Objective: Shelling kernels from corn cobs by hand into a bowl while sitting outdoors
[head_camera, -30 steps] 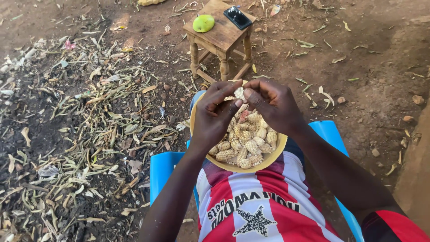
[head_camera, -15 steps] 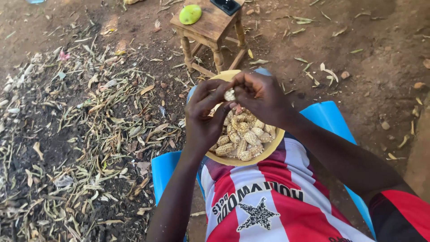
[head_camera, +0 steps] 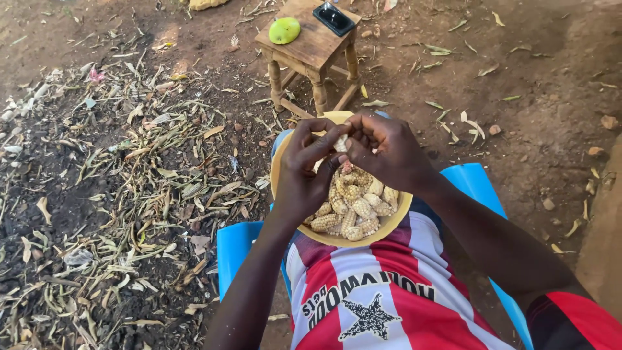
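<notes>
Yellow bowl of cob pieces rested on the lap; above it, left hand and right hand pinched one pale cob piece between closed fingertips.

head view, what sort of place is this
Probably an outdoor yard at a rural home: bare dirt ground strewn with dry husks, a small wooden stool, and a bowl of maize pieces on the lap.

Bare dirt ground all around, with a big scatter of dry leaves and husks on the left. A little wooden stool stands on it, carrying 1 green fruit and 1 dark phone, just beside each other.
</notes>
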